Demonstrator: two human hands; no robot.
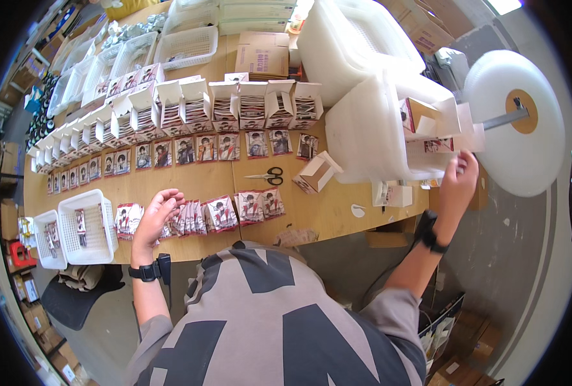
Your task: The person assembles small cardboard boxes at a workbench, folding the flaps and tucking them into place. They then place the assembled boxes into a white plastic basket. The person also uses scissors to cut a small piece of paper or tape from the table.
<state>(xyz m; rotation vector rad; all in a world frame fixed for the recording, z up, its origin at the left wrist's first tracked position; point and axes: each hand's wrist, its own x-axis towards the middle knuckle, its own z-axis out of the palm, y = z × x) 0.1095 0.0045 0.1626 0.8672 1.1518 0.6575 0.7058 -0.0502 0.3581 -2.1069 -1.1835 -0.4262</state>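
Note:
My left hand (157, 217) hovers over the near side of the wooden table, fingers loosely bent and apart, nothing visible in them. Below and beside it lie small red-and-white illustrated packets (221, 213), overlapping in a row. Far to the right, my right hand (461, 177) has its fingers bent at the edge of the pale flap (471, 125) of an open carton (427, 119). That carton is at the open side of a large translucent plastic bin (356, 132); the exact grip is hard to see. Another red packet (439, 145) shows just under it.
Open white boxes (253, 109) full of packets form a long row, with single packets (228, 147) lined up before them. Black-handled scissors (273, 176) and an opened carton (317, 174) lie mid-table. White baskets (88, 228) stand left. A round white stool (514, 122) is at right.

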